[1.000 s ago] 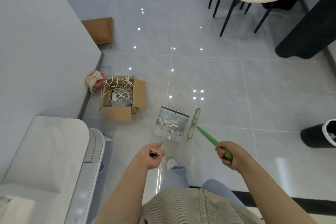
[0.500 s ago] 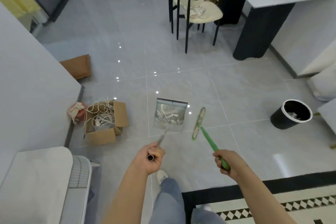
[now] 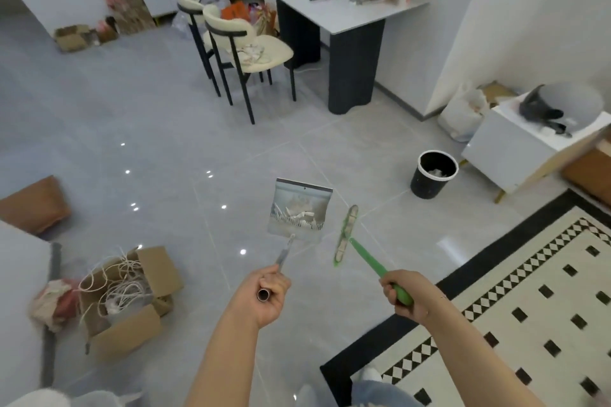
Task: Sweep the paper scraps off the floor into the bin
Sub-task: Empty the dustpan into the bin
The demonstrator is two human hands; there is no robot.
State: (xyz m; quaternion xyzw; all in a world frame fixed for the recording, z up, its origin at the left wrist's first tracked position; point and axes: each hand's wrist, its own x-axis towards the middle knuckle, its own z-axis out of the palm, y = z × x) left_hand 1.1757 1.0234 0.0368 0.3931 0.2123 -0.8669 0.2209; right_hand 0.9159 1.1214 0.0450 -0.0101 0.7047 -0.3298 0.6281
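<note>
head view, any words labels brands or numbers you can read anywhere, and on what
None can be read.
Dustpan: no print visible.
Broom: plain green, no label visible.
Bin: plain black, white rim, no mark visible.
Cardboard box: no print legible.
Items on the desk: too small and blurred to read.
Orange bags behind the chairs: any print too blurred.

Glossy grey floor tiles mirror small ceiling lights beneath plain white walls, where two cream chairs with black metal legs stand beside a cluttered white-topped table on a dark pedestal, near a black-bordered checkered rug.
</note>
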